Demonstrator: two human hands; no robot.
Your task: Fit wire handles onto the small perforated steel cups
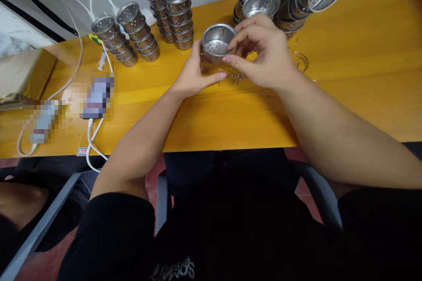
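Far left, blurred phones (98, 98) lay on yellow counter (214, 118), white cables attached. Next, four stacks of perforated metal cups (140, 35). Centre: single cup (216, 44) between hands — left hand (193, 77) loosely curled around it, thumb outstretched; right hand (263, 50) half closed, fingertips at right rim, any pinch unclear. Thin wires (235, 80) lay below. Right: more stacked cups (260, 4), some tilted.

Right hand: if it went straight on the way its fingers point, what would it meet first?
The perforated metal cup at the left hand; the right hand seems right at its rim, though depth is unclear.
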